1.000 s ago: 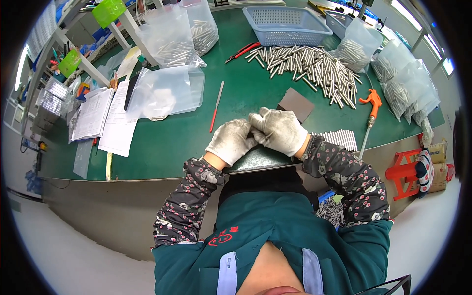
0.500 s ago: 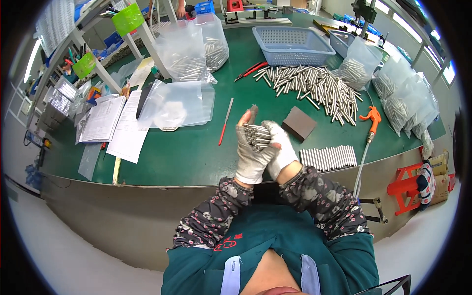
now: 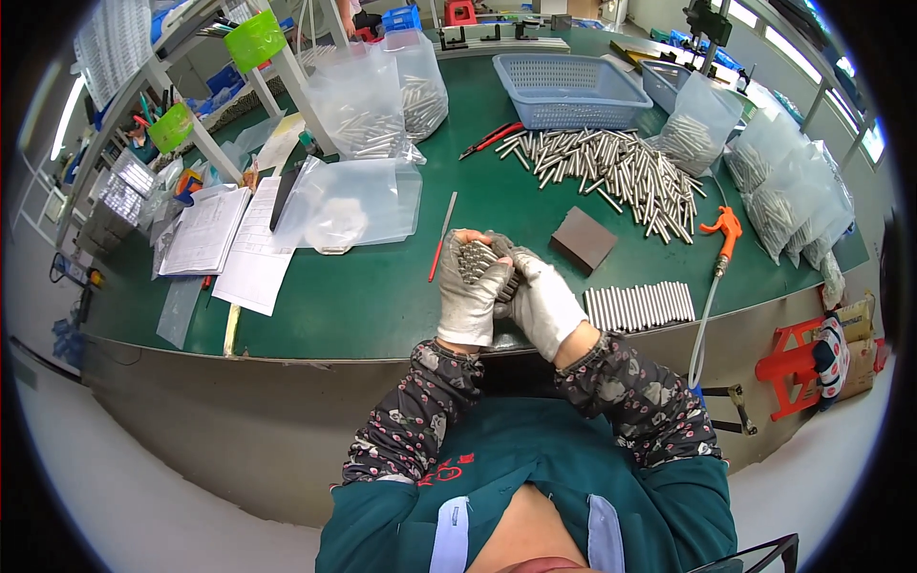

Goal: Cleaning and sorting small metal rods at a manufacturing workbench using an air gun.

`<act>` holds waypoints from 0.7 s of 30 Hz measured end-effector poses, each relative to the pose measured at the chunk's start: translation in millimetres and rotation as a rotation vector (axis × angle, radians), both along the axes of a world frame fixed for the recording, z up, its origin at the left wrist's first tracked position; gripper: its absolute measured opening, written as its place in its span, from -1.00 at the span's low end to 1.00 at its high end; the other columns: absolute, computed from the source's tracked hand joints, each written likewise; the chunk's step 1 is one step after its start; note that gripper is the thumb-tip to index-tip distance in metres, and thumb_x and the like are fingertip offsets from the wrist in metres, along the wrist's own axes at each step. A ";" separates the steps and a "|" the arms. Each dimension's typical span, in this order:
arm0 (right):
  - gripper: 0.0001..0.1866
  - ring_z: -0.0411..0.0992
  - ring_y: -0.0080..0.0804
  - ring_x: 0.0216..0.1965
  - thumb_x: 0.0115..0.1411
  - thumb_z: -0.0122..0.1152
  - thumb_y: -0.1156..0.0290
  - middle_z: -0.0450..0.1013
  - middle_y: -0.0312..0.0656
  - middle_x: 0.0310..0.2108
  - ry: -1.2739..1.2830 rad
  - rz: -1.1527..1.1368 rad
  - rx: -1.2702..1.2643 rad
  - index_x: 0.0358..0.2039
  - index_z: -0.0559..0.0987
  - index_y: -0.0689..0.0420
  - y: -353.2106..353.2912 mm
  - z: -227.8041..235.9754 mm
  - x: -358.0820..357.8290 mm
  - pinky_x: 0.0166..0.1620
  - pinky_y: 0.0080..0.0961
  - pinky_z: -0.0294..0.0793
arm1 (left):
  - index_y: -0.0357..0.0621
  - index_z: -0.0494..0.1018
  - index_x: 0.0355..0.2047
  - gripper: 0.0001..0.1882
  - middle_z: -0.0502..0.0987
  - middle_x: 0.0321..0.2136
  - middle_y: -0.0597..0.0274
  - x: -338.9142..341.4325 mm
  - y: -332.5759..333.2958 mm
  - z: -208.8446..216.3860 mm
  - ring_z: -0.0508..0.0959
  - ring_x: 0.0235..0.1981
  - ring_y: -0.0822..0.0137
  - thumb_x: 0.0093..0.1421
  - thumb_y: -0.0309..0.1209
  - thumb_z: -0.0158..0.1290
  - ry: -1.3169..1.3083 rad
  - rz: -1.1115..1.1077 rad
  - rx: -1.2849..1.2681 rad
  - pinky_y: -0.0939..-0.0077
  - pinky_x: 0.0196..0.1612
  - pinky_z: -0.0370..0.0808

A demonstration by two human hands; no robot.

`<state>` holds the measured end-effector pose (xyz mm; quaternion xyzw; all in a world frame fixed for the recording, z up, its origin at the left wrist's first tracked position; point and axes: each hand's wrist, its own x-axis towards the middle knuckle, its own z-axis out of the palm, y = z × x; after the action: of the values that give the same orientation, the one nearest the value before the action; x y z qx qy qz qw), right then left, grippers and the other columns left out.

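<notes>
A bundle of short metal pins [image 3: 478, 262] sits between my two gloved hands, their ends showing. My left hand [image 3: 467, 306] is curled round the bundle from the left, with bare fingertips poking out of the white glove. From the right, my right hand [image 3: 543, 301] closes against the same pins, its fingers partly hidden. Just right of my hands rests a brown block [image 3: 583, 240]. Below it, near the table's front edge, lies a neat row of pins [image 3: 639, 307] side by side. A loose heap of pins [image 3: 611, 172] spreads out farther back.
A blue plastic basket [image 3: 571, 91] stands behind the heap. Bags of pins [image 3: 798, 205] and an orange air gun [image 3: 727, 229] are at the right. A red-handled file [image 3: 442, 237], pliers [image 3: 492, 138], clear plastic bags [image 3: 353, 205] and papers [image 3: 250, 253] lie to the left.
My hands have shifted slightly left with the pins. The left fingers, stretched upward before, are now curled over the bundle, and the right hand has turned inward against it.
</notes>
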<state>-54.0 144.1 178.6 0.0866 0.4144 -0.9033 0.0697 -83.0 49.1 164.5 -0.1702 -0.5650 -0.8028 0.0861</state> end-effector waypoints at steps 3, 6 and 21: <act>-0.66 0.42 -0.44 -0.20 0.26 -0.27 0.29 0.40 -0.25 -0.15 0.011 0.072 0.036 -0.03 0.36 0.11 9.6 8.3 5.5 -0.25 -0.40 0.49 | -0.11 0.28 -0.31 -0.66 0.35 -0.39 0.36 -3.3 -3.7 2.1 0.39 -0.37 0.53 -0.08 -0.60 0.15 0.036 -0.073 -0.058 0.67 -0.26 0.38; -0.66 0.39 -0.36 -0.14 0.26 -0.28 0.31 0.38 -0.20 -0.14 -0.011 0.093 0.075 -0.03 0.34 0.14 18.7 11.8 5.5 -0.12 -0.34 0.44 | -0.14 0.27 -0.32 -0.64 0.35 -0.35 0.30 -8.9 -6.8 7.3 0.39 -0.34 0.47 -0.12 -0.61 0.16 0.090 -0.112 -0.181 0.63 -0.23 0.38; -0.70 0.48 -0.20 -0.26 0.07 0.02 0.35 0.49 -0.03 -0.31 0.207 -0.051 1.048 -0.21 0.49 0.22 43.9 12.5 2.5 -0.18 -0.48 0.42 | -0.17 0.26 -0.23 -0.56 0.43 -0.43 0.28 -26.8 -5.4 -17.8 0.46 -0.39 0.45 -0.16 -0.54 0.14 0.093 -0.301 -0.558 0.60 -0.29 0.43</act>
<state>-51.4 188.0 191.0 0.0303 0.8124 -0.5805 -0.0462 -109.8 43.7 146.7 -0.3055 -0.7273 -0.6118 -0.0581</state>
